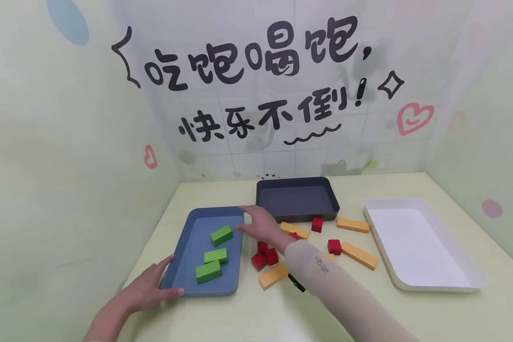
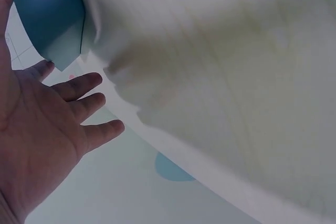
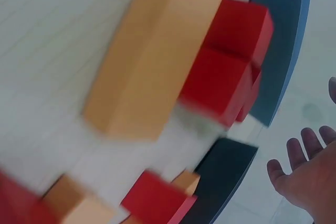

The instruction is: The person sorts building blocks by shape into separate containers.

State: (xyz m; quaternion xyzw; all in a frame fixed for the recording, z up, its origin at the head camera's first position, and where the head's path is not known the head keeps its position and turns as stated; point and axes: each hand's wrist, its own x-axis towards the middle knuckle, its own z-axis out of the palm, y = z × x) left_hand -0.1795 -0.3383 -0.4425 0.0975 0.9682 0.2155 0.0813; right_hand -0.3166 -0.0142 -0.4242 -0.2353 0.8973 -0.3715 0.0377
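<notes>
A blue tray (image 1: 184, 256) stands at the left of the table with three green blocks (image 1: 208, 271) in it. At its front left corner is my left hand (image 1: 143, 289), thumb by the front rim and fingers along the left side. The left wrist view shows this hand (image 2: 47, 124) with fingers spread and the index fingertip at the corner of the tray (image 2: 50, 17). My right hand (image 1: 260, 224) reaches to the tray's back right corner, fingers extended at the rim. In the right wrist view its fingers (image 3: 295, 153) look straight and hold nothing.
Several red cubes (image 1: 259, 261) and orange-yellow blocks (image 1: 359, 255) lie scattered right of the blue tray, partly under my right forearm. A dark tray (image 1: 297, 202) stands at the back, a white tray (image 1: 427, 247) at the right. Walls (image 1: 90, 190) close in the table.
</notes>
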